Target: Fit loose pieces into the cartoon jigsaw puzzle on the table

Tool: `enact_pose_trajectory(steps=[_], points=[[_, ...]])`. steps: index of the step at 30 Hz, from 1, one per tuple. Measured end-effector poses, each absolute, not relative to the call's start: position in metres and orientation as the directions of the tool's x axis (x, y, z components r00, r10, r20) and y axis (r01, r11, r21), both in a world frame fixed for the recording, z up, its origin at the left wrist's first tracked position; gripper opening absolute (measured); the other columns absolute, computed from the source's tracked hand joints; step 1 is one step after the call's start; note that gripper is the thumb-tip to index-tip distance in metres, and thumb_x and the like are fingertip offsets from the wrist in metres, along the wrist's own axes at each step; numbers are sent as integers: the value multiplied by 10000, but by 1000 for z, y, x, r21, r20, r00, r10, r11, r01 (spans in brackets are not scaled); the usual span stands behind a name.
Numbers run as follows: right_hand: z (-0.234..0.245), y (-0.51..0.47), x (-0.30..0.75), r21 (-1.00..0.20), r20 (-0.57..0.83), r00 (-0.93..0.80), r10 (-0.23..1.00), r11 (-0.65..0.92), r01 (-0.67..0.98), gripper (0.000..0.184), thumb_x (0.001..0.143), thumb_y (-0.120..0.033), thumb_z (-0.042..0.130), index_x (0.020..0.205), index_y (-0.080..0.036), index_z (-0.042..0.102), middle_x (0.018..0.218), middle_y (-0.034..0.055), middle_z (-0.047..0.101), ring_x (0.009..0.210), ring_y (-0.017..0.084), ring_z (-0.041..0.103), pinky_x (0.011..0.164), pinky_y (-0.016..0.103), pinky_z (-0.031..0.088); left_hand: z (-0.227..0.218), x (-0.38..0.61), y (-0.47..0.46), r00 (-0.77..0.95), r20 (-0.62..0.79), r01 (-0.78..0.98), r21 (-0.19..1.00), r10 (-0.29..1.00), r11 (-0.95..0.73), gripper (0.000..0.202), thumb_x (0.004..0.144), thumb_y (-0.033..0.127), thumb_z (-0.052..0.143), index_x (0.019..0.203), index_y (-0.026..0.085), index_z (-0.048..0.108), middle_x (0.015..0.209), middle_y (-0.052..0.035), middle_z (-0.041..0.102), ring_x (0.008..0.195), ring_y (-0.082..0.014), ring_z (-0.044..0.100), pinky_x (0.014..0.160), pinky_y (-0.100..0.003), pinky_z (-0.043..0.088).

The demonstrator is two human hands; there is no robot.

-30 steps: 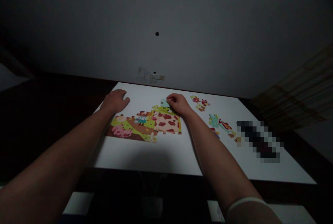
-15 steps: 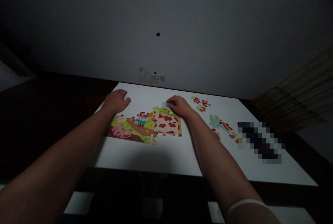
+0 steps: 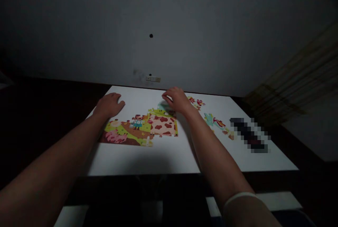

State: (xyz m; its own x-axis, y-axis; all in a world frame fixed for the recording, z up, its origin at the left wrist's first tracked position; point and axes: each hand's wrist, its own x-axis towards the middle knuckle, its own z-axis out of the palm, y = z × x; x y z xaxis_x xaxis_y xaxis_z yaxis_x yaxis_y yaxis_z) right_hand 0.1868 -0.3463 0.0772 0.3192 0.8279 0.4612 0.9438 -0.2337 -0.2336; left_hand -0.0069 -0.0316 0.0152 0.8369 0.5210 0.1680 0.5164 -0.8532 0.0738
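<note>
A partly joined jigsaw puzzle point(image 3: 137, 133) lies on the white table, showing a spotted cow, a pink pig and a small figure in blue. Resting at the table's left side, my left hand point(image 3: 108, 105) is open, palm down, near the puzzle's upper left edge. My right hand point(image 3: 178, 99) hovers over the puzzle's upper right part. Its thumb and fingertips are slightly apart, and no piece shows between them. Just below them, a pale teal puzzle piece point(image 3: 163, 107) sits at the top edge of the green strip.
Loose red-and-white puzzle pieces point(image 3: 199, 103) lie at the back right of the white table point(image 3: 148, 160). More pieces, teal and multicoloured point(image 3: 215, 121), lie further right. A dark blurred-out object point(image 3: 249, 133) is near the right edge. Behind stands a wall with a socket point(image 3: 153, 79).
My right hand has risen off the teal piece, upward and away from the puzzle. My left hand stays in place. The whole view has shifted slightly to the right.
</note>
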Motion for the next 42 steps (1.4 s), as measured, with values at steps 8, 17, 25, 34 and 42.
enact_pose_trajectory(steps=[8,17,25,34,42], points=[[194,-448,192,-331,676,437,593,-285,899,279,1064,-214,494,1215,-161,723,908,-15,698,874,135,668,840,267,450,10,-2,-19,856,176,480,76,486,-874,718,973,567,475,1509,95,545,1617,-210,500,1406,-416,543,1142,-584,449],[67,-603,187,-468,198,871,449,-737,487,298,989,-224,533,1152,-216,781,1086,115,797,954,278,734,880,384,538,16,-3,-16,881,98,460,50,463,-886,809,977,640,429,1575,96,475,1654,-225,439,1426,-424,508,1136,-603,455],[15,-579,192,-253,335,832,443,-808,532,341,1022,-234,480,1232,-184,745,1277,147,734,1215,295,641,1120,419,444,19,1,-20,854,42,517,25,518,-855,762,1002,575,420,1583,85,465,1664,-212,432,1454,-402,492,1175,-544,424],[12,-570,190,-131,281,806,521,-811,570,403,1054,-332,485,1405,-264,670,1471,102,650,1341,370,536,1131,488,401,19,-2,-19,865,66,498,28,498,-867,764,965,589,468,1568,121,474,1672,-163,441,1469,-370,487,1199,-538,417],[8,-574,194,-279,333,885,326,-862,423,489,958,-323,592,1411,-141,613,1338,180,700,1286,364,571,1100,460,440,16,-2,-18,859,108,493,88,500,-866,753,938,578,531,1530,114,516,1668,-168,445,1462,-387,497,1203,-548,412]])
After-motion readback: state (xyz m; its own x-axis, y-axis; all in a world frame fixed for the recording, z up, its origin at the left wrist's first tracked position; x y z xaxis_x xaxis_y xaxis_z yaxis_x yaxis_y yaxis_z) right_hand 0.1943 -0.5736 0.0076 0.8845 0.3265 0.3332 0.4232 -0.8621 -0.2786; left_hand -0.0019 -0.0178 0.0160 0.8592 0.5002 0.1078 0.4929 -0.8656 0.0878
